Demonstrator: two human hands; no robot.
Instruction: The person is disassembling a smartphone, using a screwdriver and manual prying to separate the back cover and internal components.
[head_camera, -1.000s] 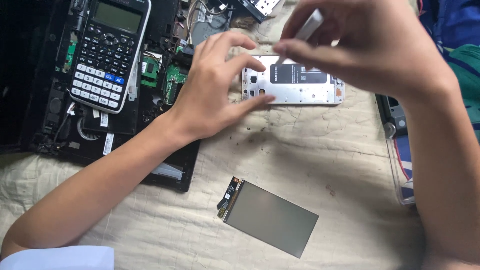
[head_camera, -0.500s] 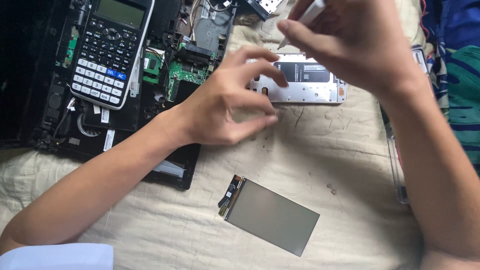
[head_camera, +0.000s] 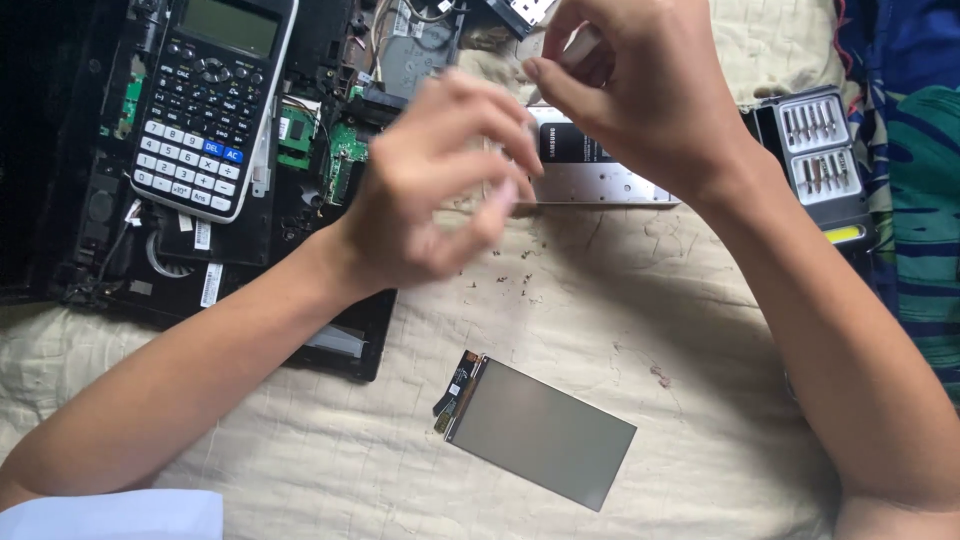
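The right hand (head_camera: 640, 95) pinches a small pale tool (head_camera: 583, 45) over the opened phone (head_camera: 600, 165), and the left hand (head_camera: 440, 195) hangs just beside that grip, closing off its left flank. Left of the grip, a dismantled laptop (head_camera: 330, 180) with a calculator (head_camera: 215, 100) on it blocks the cloth. Right of the grip stands a case of screwdriver bits (head_camera: 820, 150). Below the grip the bedspread (head_camera: 700, 300) lies open as far as a loose display panel (head_camera: 540, 432).
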